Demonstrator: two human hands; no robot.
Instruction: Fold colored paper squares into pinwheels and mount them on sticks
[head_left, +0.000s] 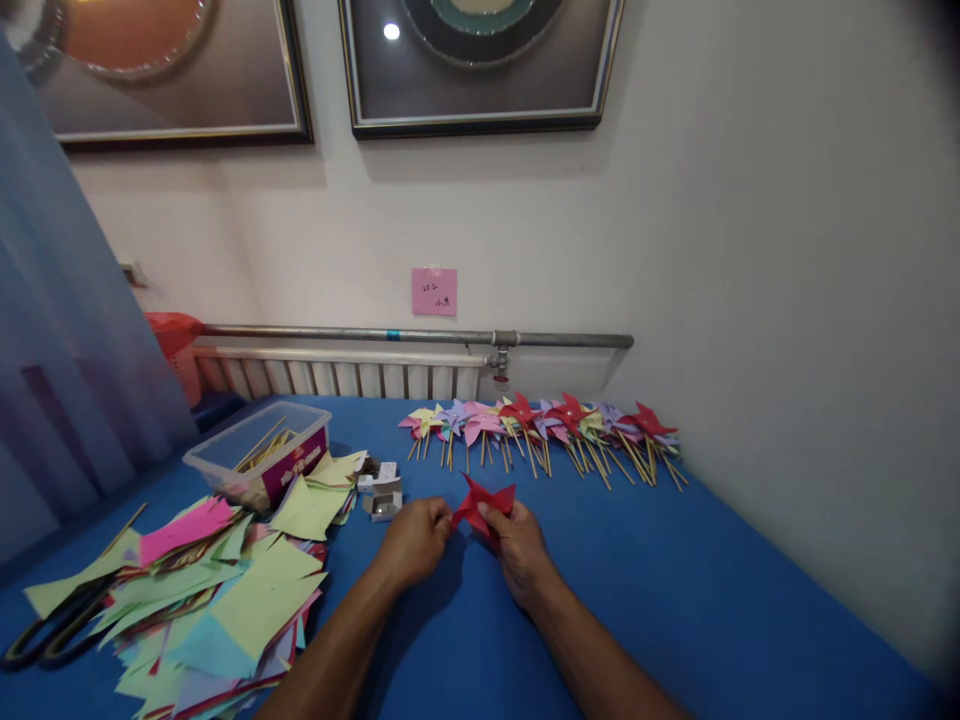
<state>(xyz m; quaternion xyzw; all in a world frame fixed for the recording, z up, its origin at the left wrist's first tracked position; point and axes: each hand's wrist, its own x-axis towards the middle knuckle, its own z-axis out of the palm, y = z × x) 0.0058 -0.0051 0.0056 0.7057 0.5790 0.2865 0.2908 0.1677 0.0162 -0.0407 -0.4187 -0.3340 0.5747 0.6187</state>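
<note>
Our two bare forearms reach in from the bottom edge over the blue desk. At their ends, the fingers of our left hand are drawn together at the left tip of a red paper pinwheel and seem to pinch it; our right hand grips the same piece, thumb pressed flat near its middle and the other fingers behind. We hold it just above the desk, between us and a row of pinwheels on sticks.

We judge the step to be shaping or joining the blades, since no stick shows on this one. The next move seems to call for a firm right thumb at the centre, with the left fingers guiding the tip without creasing it.

Just beyond our left hand lie small cardboard boxes, one with its flaps up; print on the other is too small for us to read. Farther left we see a heap of coloured paper pieces, black scissors handles, and a clear plastic tub holding wooden sticks. Its purple label carries pale lettering we cannot make out. On the wall, a pink note bears handwriting: perhaps "25" and a "2", with unclear characters beneath.
</note>
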